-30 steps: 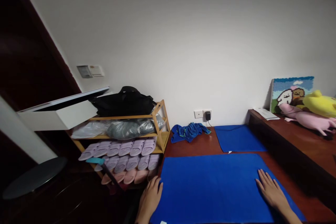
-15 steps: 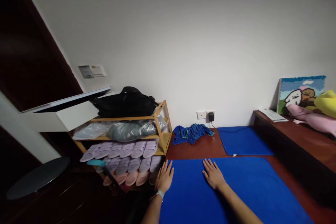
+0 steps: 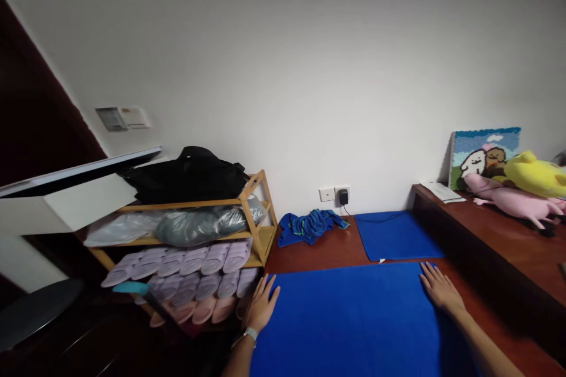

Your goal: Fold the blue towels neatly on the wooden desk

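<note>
A large blue cloth (image 3: 349,318) lies spread flat on the reddish-brown wooden surface (image 3: 327,253). My left hand (image 3: 262,304) rests at the cloth's far left corner, fingers stretched out, with a band on the wrist. At the far right corner lies my right hand (image 3: 442,291), flat, its fingers extended over the cloth's edge. Neither hand grips anything. Beyond the large cloth, a smaller blue cloth (image 3: 398,237) lies flat, and a crumpled blue towel (image 3: 309,226) sits by the wall.
A wooden rack (image 3: 260,224) on the left holds purple slippers (image 3: 194,260), plastic-wrapped bundles and a black bag (image 3: 190,177). A charger (image 3: 344,196) is plugged into the wall. On the raised ledge at right are a pink plush toy (image 3: 513,200), a yellow one (image 3: 535,174) and a picture (image 3: 485,153).
My right hand has slid right across the large cloth, from its middle to the far right corner. My left hand stays at the left corner. The view has turned slightly right.
</note>
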`<state>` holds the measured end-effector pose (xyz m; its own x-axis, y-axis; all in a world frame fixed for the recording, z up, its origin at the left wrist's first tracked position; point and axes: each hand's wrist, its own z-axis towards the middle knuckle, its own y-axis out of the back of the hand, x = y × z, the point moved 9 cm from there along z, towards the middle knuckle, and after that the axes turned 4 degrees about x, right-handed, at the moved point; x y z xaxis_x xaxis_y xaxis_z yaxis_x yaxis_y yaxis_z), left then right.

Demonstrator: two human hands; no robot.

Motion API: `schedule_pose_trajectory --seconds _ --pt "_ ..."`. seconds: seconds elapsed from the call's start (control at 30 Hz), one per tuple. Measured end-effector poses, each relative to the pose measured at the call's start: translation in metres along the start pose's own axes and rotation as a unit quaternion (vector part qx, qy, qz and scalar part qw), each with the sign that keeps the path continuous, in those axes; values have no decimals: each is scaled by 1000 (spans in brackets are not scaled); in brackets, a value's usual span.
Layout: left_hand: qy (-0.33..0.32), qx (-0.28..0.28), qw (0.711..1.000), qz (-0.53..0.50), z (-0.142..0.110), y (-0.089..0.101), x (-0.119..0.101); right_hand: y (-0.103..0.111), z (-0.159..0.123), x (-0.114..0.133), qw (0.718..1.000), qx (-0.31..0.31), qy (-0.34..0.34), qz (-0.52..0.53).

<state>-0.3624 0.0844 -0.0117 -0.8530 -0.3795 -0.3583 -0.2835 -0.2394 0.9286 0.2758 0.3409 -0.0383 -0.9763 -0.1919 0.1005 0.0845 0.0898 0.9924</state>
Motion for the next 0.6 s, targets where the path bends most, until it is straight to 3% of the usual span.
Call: schedule_pose_trajectory --seconds 0.13,0.23,0.33,0.43,0.6 --pt "4 14 1000 -4 -1 1 0 8 -3 -2 1000 -22 2 9" --pt "2 18 1000 -13 -2 1 -1 26 -8 4 999 -26 -21 4" --pt "-4 3 1000 -22 -3 2 -2 48 -10 32 999 -44 -14 -11" --pt "-5 -13 999 -34 -3 1 -1 55 -15 107 997 -55 62 -8" --pt "2 -5 999 -33 -2 -3 1 33 -57 284 955 13 278 102"
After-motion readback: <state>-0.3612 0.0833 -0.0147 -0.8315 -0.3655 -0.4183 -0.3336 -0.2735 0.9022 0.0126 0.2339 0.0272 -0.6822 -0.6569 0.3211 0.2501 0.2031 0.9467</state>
